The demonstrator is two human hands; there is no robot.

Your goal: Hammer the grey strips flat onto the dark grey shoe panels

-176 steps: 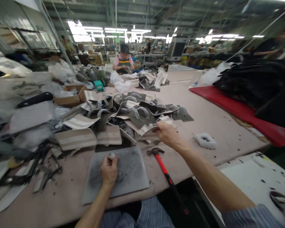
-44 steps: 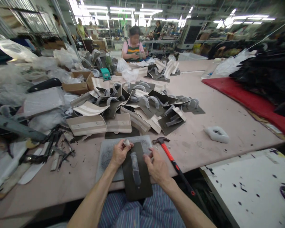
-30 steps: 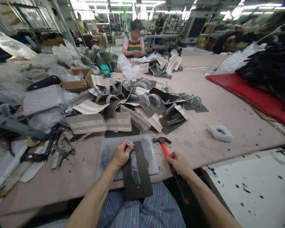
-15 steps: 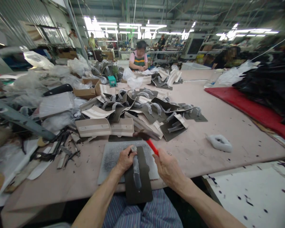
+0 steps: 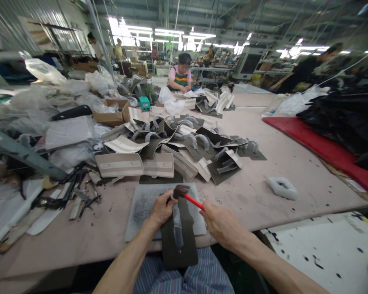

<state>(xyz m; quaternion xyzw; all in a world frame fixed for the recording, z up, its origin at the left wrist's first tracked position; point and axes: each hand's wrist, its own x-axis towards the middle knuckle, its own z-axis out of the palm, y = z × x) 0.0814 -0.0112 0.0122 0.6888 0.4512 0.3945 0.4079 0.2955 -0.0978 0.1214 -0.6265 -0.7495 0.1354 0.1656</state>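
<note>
My right hand (image 5: 222, 222) is wrapped round the red handle of a hammer (image 5: 181, 192). The hammer's dark head is at the top of a short metal punch (image 5: 172, 196), which my left hand (image 5: 162, 209) grips upright; its lower end is hidden. Under the punch lies a dark grey-green panel (image 5: 187, 232) with a plastic-wrapped handle strap (image 5: 177, 228) along its middle. The panel rests partly on a worn grey board (image 5: 142, 200), and its near end juts over the table edge above my lap.
Many similar panels (image 5: 158, 165) with wrapped straps are heaped beyond the board. Hand tools (image 5: 84, 196) lie at the left, near plastic bags. A ring-shaped white plastic bundle (image 5: 282, 188) sits at the right. A person (image 5: 180, 77) works across the table.
The hammer has come down and left, from raised above the panel to the punch's top. My left hand stays at the punch. A person at the far right has risen more upright.
</note>
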